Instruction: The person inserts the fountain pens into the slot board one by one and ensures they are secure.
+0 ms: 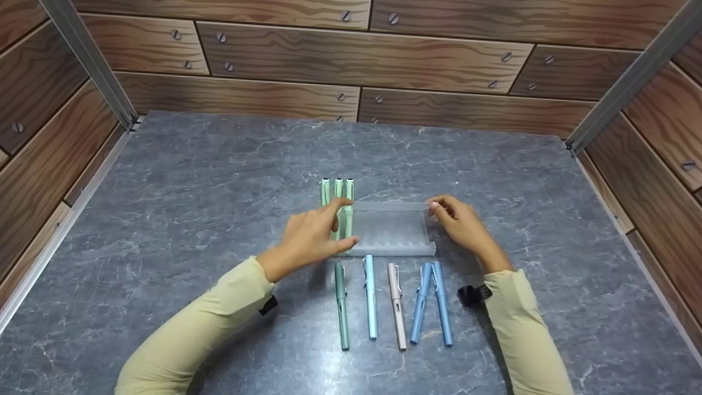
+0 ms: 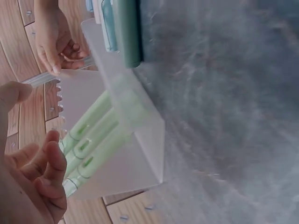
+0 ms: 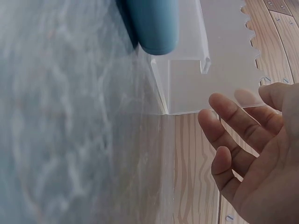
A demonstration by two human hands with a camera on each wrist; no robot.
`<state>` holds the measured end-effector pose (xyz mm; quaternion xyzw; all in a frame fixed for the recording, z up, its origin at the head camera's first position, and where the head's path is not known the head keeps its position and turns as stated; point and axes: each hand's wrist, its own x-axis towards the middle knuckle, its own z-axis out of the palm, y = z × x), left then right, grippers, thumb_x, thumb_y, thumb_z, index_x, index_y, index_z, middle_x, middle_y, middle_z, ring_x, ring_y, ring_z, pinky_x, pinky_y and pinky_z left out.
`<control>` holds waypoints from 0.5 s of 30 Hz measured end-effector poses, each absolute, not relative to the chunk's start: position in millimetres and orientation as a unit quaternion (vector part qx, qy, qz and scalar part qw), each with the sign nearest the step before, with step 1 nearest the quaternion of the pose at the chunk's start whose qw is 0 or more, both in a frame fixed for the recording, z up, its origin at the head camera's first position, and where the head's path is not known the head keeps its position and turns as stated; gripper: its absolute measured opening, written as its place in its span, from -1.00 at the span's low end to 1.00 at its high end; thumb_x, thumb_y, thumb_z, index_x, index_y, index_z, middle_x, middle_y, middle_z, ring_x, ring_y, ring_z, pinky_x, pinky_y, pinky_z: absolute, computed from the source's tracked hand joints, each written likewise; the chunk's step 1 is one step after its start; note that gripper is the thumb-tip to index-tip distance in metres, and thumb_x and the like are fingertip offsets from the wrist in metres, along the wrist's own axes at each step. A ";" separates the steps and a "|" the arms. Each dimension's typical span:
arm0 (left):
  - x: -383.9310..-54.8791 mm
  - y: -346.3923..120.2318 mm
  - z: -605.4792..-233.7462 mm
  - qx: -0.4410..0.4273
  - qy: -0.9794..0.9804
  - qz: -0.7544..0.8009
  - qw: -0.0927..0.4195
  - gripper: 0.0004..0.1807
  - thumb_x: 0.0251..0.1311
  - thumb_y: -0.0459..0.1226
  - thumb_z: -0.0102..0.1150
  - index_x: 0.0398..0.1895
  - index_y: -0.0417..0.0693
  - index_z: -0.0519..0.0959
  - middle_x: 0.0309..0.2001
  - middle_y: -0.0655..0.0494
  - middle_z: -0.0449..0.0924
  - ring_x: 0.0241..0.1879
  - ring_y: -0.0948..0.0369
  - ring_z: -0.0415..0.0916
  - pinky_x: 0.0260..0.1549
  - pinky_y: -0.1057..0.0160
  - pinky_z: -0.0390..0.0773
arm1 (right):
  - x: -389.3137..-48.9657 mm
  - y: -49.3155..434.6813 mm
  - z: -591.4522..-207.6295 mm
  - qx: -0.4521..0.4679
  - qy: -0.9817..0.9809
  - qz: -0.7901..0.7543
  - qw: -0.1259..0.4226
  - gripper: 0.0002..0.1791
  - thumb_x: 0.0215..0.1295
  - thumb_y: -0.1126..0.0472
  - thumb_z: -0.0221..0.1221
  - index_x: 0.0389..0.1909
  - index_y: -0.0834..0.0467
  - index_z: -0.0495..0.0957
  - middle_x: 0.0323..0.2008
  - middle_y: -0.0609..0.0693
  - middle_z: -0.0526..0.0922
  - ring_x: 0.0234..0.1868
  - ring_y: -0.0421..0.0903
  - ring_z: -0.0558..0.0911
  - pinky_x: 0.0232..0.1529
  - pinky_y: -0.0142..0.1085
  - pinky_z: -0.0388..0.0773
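Observation:
A frosted clear plastic pen rack (image 1: 390, 225) with a notched edge lies mid-table. Three light green pens (image 1: 338, 189) stand side by side at its left end, tops past its back edge; the left wrist view shows the green pens (image 2: 96, 135) partly through the plastic. My left hand (image 1: 312, 233) spans that end, index finger at the back edge and thumb at the front edge. At the back right corner, my right hand (image 1: 458, 222) pinches the rack's edge between thumb and finger; its other fingers (image 3: 231, 126) spread loosely in the right wrist view.
In front of the rack lie a dark green pen (image 1: 341, 307), a light blue pen (image 1: 371, 299), a pinkish-grey pen (image 1: 397, 307) and two blue pens (image 1: 421, 304). Wood-patterned walls (image 1: 362, 55) and metal posts (image 1: 90, 60) border the grey table (image 1: 219, 164).

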<state>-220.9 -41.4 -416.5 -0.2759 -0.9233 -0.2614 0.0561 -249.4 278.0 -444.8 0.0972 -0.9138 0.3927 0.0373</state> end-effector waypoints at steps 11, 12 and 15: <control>-199.3 -50.3 -425.7 -0.274 -0.923 -0.268 -0.025 -0.31 0.05 0.18 0.27 0.17 0.04 0.41 -0.42 0.11 0.63 -0.62 0.29 0.37 -0.72 0.34 0.32 | -249.1 277.5 -443.8 0.101 -0.916 0.385 0.044 -0.68 0.49 0.15 -0.04 0.00 0.26 0.57 -0.26 0.17 0.67 -0.31 -0.03 0.58 -0.28 -0.33 0.45; -197.4 -50.8 -426.7 -0.272 -0.925 -0.265 -0.031 -0.32 0.05 0.19 0.26 0.16 0.04 0.42 -0.43 0.12 0.63 -0.62 0.29 0.36 -0.73 0.34 0.31 | -249.2 277.5 -444.1 0.101 -0.917 0.384 0.046 -0.69 0.48 0.15 -0.03 0.00 0.26 0.57 -0.26 0.17 0.67 -0.31 -0.04 0.57 -0.28 -0.34 0.45; -192.4 -51.9 -429.5 -0.268 -0.928 -0.257 -0.039 -0.32 0.02 0.23 0.27 0.12 0.05 0.44 -0.47 0.17 0.61 -0.63 0.29 0.38 -0.73 0.33 0.31 | -249.3 277.5 -445.4 0.103 -0.914 0.389 0.047 -0.69 0.48 0.16 -0.03 -0.01 0.27 0.56 -0.27 0.19 0.67 -0.32 -0.03 0.59 -0.29 -0.37 0.45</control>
